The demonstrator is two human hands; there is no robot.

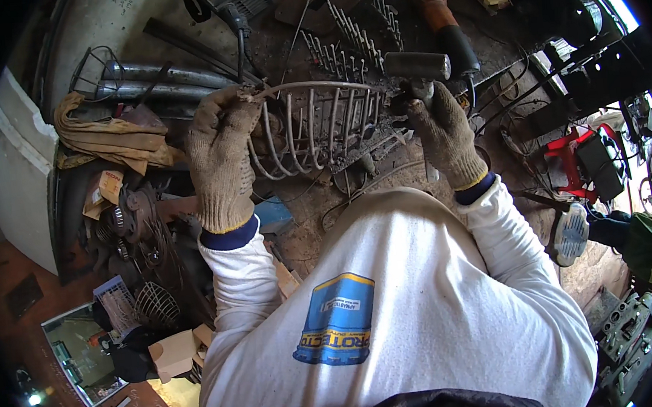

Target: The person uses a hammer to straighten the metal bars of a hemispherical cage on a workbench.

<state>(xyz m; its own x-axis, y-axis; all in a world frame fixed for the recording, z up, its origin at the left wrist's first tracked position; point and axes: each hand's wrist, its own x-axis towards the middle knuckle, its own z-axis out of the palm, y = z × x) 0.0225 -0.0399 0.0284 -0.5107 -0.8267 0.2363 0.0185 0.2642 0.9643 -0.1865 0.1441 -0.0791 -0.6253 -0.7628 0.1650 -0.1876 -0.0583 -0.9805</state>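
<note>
Cluttered metalwork bench [320,226] is lying under both gloved hands. Left hand [219,162] is closing round the left rim of a curved wire basket frame [313,129], whose long axis is running left to right toward the right hand [442,131]. That hand is gripping what appears to be a hammer [417,68] at the frame's right end; beyond, an angle grinder [446,25] is lying.

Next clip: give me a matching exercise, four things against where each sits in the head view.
Things:
1. left hand
2. right hand
3. angle grinder
4. red machine

Places:
A. far right of the bench
B. top, orange disc, beyond the right hand
C. gripping the wire basket rim
D. closed on a dark cylindrical tool

Pairs: 1-C, 2-D, 3-B, 4-A
</note>
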